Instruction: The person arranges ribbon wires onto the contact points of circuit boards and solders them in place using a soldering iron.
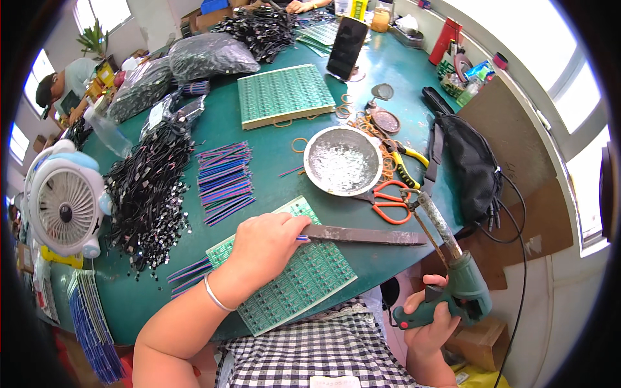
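At the near edge of the green table [272, 139], right hand [430, 323] curled tight round the grip of a green soldering gun [453, 284], fingers wrapped closed, long burnt tip angled up and left toward the bench. Just left of it, left hand [268, 242] resting knuckles-up on a green circuit-board panel [304, 278], fingers bent and pressed together, pinching thin coloured wires against the panel, a silver bangle at the wrist; exact fingertip grip hidden under the hand. Lying across the panel's upper edge, touching the left hand, a long flat metal bar [362, 235] reaching right toward the gun's tip. Beyond the bar, orange-handled scissors [391, 202] beside a round metal dish [343, 161] of silvery solder, with yellow-handled pliers [407, 161] and loose rubber bands near its right rim. Left of the dish, a fanned row of purple and blue wire bundles [225, 181], then a heap of black wired parts [147, 194], and at the table's left rim a small white desk fan [65, 204]. Right of the dish, a black bag [472, 161] slumped at the table edge. Further back, a stack of green board panels [284, 94], a dark phone [346, 46] standing upright, and clear bags of black parts [210, 55]. At the far left, another person in a cap [61, 84] bent over work.
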A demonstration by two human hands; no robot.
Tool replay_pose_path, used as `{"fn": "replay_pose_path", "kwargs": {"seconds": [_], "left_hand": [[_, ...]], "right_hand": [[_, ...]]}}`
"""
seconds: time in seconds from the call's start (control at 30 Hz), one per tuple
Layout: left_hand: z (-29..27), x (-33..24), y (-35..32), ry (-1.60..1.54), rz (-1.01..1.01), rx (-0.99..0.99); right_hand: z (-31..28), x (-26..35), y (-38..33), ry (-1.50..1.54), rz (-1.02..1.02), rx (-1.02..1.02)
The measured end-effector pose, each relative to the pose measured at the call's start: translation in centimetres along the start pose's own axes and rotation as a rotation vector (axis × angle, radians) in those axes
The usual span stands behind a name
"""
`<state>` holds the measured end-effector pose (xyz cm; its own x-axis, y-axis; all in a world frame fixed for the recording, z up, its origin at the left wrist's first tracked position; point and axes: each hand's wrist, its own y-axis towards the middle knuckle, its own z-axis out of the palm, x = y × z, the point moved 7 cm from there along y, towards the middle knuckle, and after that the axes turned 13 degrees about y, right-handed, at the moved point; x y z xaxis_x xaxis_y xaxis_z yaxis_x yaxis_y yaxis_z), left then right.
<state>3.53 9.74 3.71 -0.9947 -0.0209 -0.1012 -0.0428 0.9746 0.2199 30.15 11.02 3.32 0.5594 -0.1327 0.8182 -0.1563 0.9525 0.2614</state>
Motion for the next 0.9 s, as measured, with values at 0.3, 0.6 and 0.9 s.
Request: {"fn": "replay_pose_path", "kwargs": {"seconds": [0.3,0.6,0.9], "left_hand": [[0.3,0.3,-9.9,-1.679,-0.664,0.505],[1.7,-0.3,-18.0,-1.906,-0.851,0.620],[1.5,3.0,-18.2,-1.726,-0.853,0.563]], "right_hand": [[2.9,-1.7,-1.2,0.029,0.177,0.183],[6.0,-6.7,-4.5,-0.013,0.554,0.329],[9.6,-8.4,-4.4,-0.169,0.676,0.397]]}}
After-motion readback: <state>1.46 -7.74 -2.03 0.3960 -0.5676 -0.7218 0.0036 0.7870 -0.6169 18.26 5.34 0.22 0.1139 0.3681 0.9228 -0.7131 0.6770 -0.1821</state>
